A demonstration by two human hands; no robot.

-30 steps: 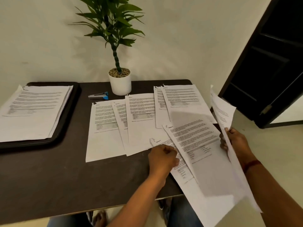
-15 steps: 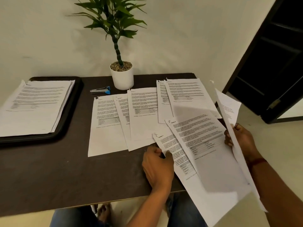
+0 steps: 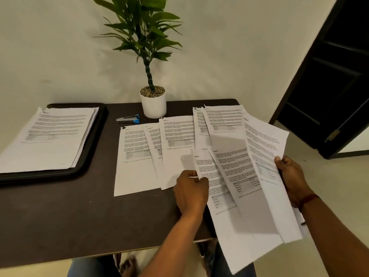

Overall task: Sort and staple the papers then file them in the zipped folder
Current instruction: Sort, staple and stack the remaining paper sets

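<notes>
- One dark table (image 3: pixel 60 216) holds everything, with one white-potted plant (image 3: pixel 153 104) at its far edge against the wall.
- One black folder (image 3: pixel 97 136) lies flat at the table's left end, and one stack of printed papers (image 3: pixel 50 140) rests on it.
- One blue-and-silver stapler (image 3: pixel 128 119) sits just left of the plant's pot, apart from the sheets.
- Five printed sheets form an overlapping row (image 3: pixel 175 136) flat across the middle and right of the table.
- Three more sheets fan out at the near right corner, overhanging the table edge.
- The left hand (image 3: pixel 190 188) pinches the left edge of the nearest fanned sheet (image 3: pixel 205 168) between thumb and curled fingers.
- The right hand (image 3: pixel 289 176) grips the right edge of the outer sheet (image 3: pixel 263 144), lifted off the table; whether more pages lie behind it is unclear.
- The middle fanned sheet (image 3: pixel 235 166) lies between those two.
</notes>
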